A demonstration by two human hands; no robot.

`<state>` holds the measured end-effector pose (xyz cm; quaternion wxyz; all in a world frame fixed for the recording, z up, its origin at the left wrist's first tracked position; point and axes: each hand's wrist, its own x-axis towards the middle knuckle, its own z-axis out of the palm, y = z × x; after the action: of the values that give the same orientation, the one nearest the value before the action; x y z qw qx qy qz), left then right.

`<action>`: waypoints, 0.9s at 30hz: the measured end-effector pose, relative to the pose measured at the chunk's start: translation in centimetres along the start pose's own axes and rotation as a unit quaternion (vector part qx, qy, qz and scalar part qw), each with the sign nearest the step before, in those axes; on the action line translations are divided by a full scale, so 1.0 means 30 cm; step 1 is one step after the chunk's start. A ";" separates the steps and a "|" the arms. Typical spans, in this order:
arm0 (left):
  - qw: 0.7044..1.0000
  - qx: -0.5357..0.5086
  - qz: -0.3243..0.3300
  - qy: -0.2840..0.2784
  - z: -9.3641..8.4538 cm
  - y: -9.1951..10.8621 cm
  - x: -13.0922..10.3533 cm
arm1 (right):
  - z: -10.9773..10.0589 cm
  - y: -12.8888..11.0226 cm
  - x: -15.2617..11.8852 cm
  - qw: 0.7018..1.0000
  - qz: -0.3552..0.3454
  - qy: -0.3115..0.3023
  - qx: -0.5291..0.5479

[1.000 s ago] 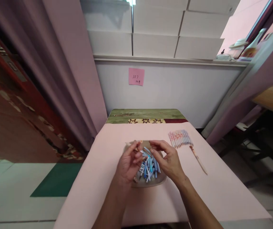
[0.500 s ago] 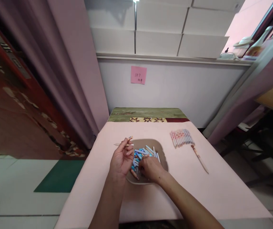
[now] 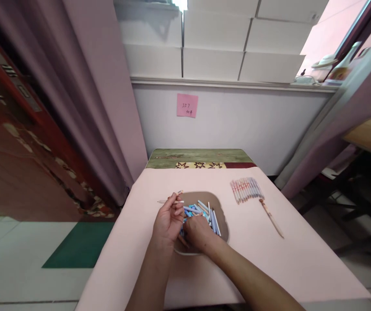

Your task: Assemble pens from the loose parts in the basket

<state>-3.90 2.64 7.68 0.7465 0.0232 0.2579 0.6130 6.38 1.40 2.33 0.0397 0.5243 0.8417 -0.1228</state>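
Note:
A shallow grey-brown tray [image 3: 221, 207] holds many blue, white and tan pen parts [image 3: 216, 222]. My left hand [image 3: 169, 220] is at the tray's left edge, palm up, its fingers curled round a thin white pen piece [image 3: 162, 201]; a small orange-and-white piece [image 3: 180, 192] shows at its fingertips. Down among the parts is my right hand [image 3: 198, 231], fingers bent, and what they hold, if anything, is hidden. Right of the tray, a row of pens [image 3: 246, 190] lies side by side, with one longer beige pen [image 3: 272, 219] slanting below it.
The pink-covered table [image 3: 305, 263] has a green patterned strip [image 3: 201, 155] at its back. Behind it a pink note [image 3: 187, 106] is stuck to the white wall. A purple curtain hangs at the left, and dark furniture stands at the right.
My right hand has shifted slightly left in the tray, uncovering more parts on its right. My left hand still holds the pen piece. The view has tilted a little.

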 end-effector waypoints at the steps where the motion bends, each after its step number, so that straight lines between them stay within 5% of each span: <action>1: 1.000 -0.002 -0.004 0.003 -0.002 -0.001 0.002 | -0.002 0.007 -0.002 1.000 0.003 0.000 0.006; 10: 1.000 -0.001 0.004 0.008 -0.010 0.000 0.012 | -0.027 0.076 -0.026 0.997 0.049 0.034 0.043; 19: 1.000 0.012 0.009 0.000 -0.025 -0.012 0.019 | -0.009 0.036 -0.021 0.999 0.038 0.020 0.024; 27: 1.000 0.007 0.019 0.007 -0.017 -0.004 0.016 | -0.019 0.095 -0.030 0.993 0.110 0.050 0.010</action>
<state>-3.94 2.91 7.02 0.7326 0.0293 0.2671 0.6254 9.36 1.95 2.60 0.0058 0.6193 0.7787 -0.0999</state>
